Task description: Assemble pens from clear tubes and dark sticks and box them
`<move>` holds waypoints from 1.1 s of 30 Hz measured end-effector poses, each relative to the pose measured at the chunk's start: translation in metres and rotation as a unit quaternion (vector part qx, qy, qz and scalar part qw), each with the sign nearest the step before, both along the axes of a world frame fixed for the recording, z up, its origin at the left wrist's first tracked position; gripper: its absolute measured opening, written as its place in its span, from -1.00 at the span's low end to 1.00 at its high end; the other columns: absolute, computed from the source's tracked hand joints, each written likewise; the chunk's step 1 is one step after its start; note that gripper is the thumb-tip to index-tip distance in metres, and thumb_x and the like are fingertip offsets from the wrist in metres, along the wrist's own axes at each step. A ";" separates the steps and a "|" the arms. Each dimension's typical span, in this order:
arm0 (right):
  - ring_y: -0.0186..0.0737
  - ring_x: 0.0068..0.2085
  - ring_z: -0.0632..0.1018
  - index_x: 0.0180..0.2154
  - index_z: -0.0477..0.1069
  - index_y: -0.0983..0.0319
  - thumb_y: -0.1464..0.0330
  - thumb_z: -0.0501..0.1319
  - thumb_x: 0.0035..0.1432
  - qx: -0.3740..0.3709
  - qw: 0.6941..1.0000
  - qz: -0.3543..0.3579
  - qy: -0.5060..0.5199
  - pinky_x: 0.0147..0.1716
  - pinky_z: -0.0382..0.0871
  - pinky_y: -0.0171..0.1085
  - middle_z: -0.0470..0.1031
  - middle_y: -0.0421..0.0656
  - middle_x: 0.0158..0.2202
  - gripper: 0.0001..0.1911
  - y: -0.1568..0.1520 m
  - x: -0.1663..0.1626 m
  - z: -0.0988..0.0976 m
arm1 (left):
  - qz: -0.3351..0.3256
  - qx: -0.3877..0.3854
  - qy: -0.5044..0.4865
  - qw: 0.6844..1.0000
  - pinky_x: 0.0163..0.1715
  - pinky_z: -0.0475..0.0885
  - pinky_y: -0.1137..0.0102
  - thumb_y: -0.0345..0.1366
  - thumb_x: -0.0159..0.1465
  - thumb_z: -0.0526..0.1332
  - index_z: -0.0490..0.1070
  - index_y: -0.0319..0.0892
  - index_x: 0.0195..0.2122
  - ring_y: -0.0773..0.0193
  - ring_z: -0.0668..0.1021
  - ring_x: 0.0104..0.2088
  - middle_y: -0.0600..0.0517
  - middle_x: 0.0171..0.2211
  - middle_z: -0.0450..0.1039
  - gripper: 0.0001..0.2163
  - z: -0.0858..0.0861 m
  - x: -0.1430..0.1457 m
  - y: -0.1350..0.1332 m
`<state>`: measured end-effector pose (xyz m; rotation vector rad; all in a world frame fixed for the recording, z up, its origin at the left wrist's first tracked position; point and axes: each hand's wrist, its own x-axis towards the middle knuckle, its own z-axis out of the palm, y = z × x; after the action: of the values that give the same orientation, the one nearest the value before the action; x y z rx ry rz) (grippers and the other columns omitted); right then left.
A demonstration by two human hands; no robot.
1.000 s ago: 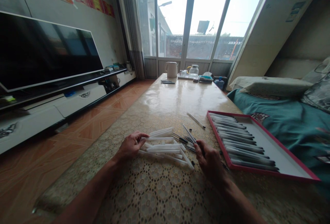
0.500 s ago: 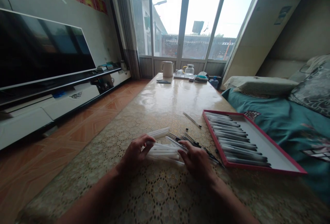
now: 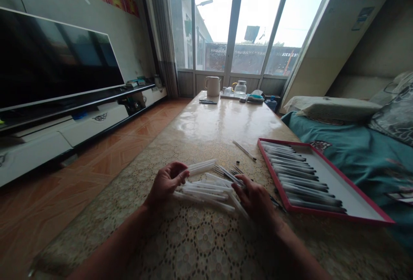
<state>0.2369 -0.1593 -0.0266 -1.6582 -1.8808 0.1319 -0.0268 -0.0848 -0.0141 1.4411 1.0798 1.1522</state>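
Observation:
Several clear, whitish pen barrels [image 3: 206, 189] lie in a loose pile on the patterned table. My left hand [image 3: 167, 183] is at the pile's left side, with thumb and fingers closed on the near ends of a few pen barrels [image 3: 202, 166] that point away to the right. At the pile's right side, my right hand [image 3: 256, 198] rests low with curled fingers over barrel ends and thin dark pen refills [image 3: 226, 172]. What lies between its fingertips is partly hidden.
A pink-rimmed box [image 3: 358, 194] with rows of pens [image 3: 300, 176] stands at the right. A single pen [image 3: 244, 151] and a small black cap [image 3: 238, 162] lie beyond the hands. A kettle [image 3: 213, 86] and a glass jug [image 3: 240, 88] are at the table's far end.
My left hand has drawn back a little to the left. The right hand has shifted slightly right and nearer, and the barrels between the hands are more spread out. The view has turned slightly.

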 end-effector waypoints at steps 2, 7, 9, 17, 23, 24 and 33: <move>-0.24 -0.45 0.55 -0.15 0.39 0.20 0.23 -0.06 0.31 0.014 0.999 0.038 0.017 -0.48 0.22 -0.37 0.55 -0.14 -0.43 -0.69 -0.005 -0.004 0.004 | 0.005 -0.043 -0.045 0.998 -0.61 0.25 0.51 -0.17 0.00 0.38 0.43 -0.23 -0.37 0.44 0.36 -0.63 0.14 -0.58 0.38 -0.73 0.008 0.001 -0.005; -0.28 -0.37 0.53 -0.24 0.40 0.18 0.30 -0.05 0.32 0.046 0.992 0.115 0.008 -0.38 0.27 -0.39 0.53 -0.14 -0.37 -0.74 -0.016 -0.013 0.010 | -0.012 -0.167 -0.158 0.973 -0.67 0.13 0.56 -0.12 -0.10 0.42 0.44 -0.26 -0.35 0.54 0.26 -0.68 0.17 -0.62 0.30 -0.62 0.027 0.012 -0.025; -0.28 -0.37 0.53 -0.25 0.41 0.18 0.31 -0.02 0.31 0.051 0.991 0.127 0.001 -0.37 0.28 -0.38 0.52 -0.14 -0.37 -0.75 -0.019 -0.014 0.011 | -0.005 -0.186 -0.182 0.966 -0.67 0.11 0.57 -0.11 -0.08 0.41 0.42 -0.25 -0.36 0.54 0.24 -0.69 0.19 -0.63 0.26 -0.64 0.026 0.021 -0.033; -0.33 -0.46 0.48 -0.24 0.43 0.20 0.33 0.03 0.26 0.038 0.989 0.141 -0.011 -0.43 0.23 -0.39 0.50 -0.17 -0.42 -0.79 -0.026 -0.016 0.016 | 0.016 -0.161 -0.154 0.975 -0.67 0.16 0.55 -0.06 0.04 0.30 0.38 -0.20 -0.33 0.49 0.29 -0.67 0.19 -0.62 0.27 -0.68 -0.002 0.047 -0.047; -0.31 -0.43 0.50 -0.24 0.42 0.19 0.35 0.03 0.26 0.013 0.990 0.136 -0.029 -0.42 0.21 -0.38 0.50 -0.18 -0.41 -0.80 -0.024 -0.018 0.016 | -0.020 -0.142 -0.123 0.982 -0.66 0.16 0.54 -0.05 0.08 0.27 0.38 -0.20 -0.33 0.48 0.28 -0.67 0.17 -0.61 0.28 -0.69 -0.001 0.048 -0.047; -0.31 -0.43 0.50 -0.23 0.42 0.19 0.35 0.03 0.26 0.013 0.990 0.136 -0.029 -0.42 0.21 -0.38 0.50 -0.18 -0.40 -0.80 -0.024 -0.018 0.016 | -0.024 -0.140 -0.118 0.983 -0.66 0.16 0.54 -0.05 0.09 0.27 0.38 -0.20 -0.33 0.47 0.28 -0.67 0.17 -0.61 0.28 -0.69 0.000 0.048 -0.048; -0.31 -0.44 0.49 -0.25 0.37 0.19 0.35 -0.02 0.32 0.020 0.985 0.153 -0.077 -0.47 0.16 -0.37 0.50 -0.19 -0.42 -0.79 -0.022 -0.020 0.012 | -0.064 -0.128 -0.107 0.984 -0.72 0.15 0.54 0.02 0.05 0.29 0.35 -0.19 -0.34 0.48 0.29 -0.72 0.17 -0.65 0.29 -0.63 -0.002 0.054 -0.050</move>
<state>0.2174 -0.1812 -0.0141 -1.3760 -2.2333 0.0923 0.0273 -0.1347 -0.0156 1.1412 0.9336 1.0113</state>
